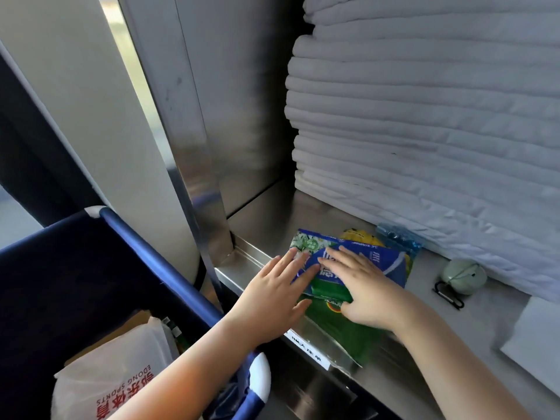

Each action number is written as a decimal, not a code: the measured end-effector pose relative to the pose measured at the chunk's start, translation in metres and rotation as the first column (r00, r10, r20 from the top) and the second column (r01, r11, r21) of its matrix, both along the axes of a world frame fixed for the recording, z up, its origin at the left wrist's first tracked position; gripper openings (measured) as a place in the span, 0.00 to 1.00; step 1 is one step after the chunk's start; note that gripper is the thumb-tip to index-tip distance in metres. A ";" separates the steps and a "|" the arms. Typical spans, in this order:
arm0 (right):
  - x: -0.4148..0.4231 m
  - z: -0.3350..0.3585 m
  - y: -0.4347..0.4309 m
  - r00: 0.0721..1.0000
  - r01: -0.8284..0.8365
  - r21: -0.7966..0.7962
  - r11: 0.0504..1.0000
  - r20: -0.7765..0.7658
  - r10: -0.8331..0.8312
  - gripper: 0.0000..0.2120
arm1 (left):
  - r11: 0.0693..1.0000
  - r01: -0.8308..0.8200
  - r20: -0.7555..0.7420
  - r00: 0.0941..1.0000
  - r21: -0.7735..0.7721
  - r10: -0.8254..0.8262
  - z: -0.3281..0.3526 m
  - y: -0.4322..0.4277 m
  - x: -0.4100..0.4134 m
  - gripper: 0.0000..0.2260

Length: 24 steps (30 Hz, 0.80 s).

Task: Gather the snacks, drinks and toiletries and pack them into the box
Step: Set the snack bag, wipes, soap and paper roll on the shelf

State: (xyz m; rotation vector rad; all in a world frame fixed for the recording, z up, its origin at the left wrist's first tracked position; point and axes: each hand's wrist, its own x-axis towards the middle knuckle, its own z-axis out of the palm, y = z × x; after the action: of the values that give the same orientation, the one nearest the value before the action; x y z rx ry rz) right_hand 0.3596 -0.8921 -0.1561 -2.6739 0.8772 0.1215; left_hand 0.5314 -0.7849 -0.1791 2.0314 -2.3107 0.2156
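Head view looks down on a brushed stainless-steel shelf (pixel 263 213) with a raised lip along its front edge, where a small white label (pixel 306 347) is stuck. Near that lip lies a pile of flat packets. A blue and white printed plastic packet (pixel 366 257) is on top, and under it a glossy green plastic bag (pixel 336 328) reaches right to the front edge. A yellow packet (pixel 360 236) and a crinkled clear blue plastic pack (pixel 397 237) peek out behind them.

The left hand (pixel 272 295) lies flat and relaxed against the pile's left side, fingertips on the blue packet and thumb along the green bag. The right hand (pixel 363 292) rests on top with straight, spread fingers, gripping nothing. Its thumb sits at the packet's near edge.

A tall stack of folded white towels (pixel 424 116) crowds the back and right of the shelf, close behind the pile. Bare steel runs left of the pile to the upright metal wall. To the right, well apart from the pile, sits a pale green round pouch (pixel 462 275) with a black carabiner (pixel 448 294). A white flat sheet (pixel 536 338) lies nearer the right edge.

Below left, beside the shelf front, a dark blue fabric-sided bin (pixel 75 268) holds a white plastic bag with red lettering (pixel 106 377).
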 end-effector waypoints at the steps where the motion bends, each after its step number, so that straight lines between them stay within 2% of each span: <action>1: 0.001 0.001 -0.002 1.000 -0.009 0.009 1.000 0.002 0.009 0.40 | 1.000 0.008 0.006 1.000 0.004 -0.008 -0.002 -0.004 0.003 0.28; 6: 0.000 0.001 -0.005 0.993 0.087 -0.054 0.995 0.086 -0.083 0.41 | 0.998 0.020 -0.007 1.000 0.067 -0.020 -0.009 -0.009 0.011 0.29; 9: -0.002 -0.002 -0.007 0.960 0.226 -0.204 0.953 0.211 -0.183 0.32 | 1.000 0.008 -0.047 0.999 0.021 -0.007 -0.008 -0.008 0.014 0.29; 12: 0.000 -0.004 -0.013 0.926 0.301 -0.226 0.927 0.301 -0.227 0.21 | 0.998 -0.016 -0.102 0.995 -0.065 0.009 -0.007 -0.008 0.018 0.27; 18: 0.023 -0.010 -0.020 0.941 0.233 -0.258 0.938 0.303 -0.150 0.19 | 0.993 -0.106 -0.117 0.988 -0.058 0.099 -0.009 -0.009 0.021 0.25; 24: 0.041 -0.009 -0.038 0.964 0.145 -0.216 0.966 0.251 -0.089 0.19 | 0.990 -0.142 -0.085 0.986 0.003 0.142 -0.013 -0.022 0.027 0.29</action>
State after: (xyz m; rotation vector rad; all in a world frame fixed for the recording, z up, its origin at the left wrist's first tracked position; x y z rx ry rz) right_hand 0.4009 -0.9303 -0.1649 -2.7597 1.0222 -0.3470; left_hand 0.5584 -0.8070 -0.1923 2.1612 -2.1172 0.1352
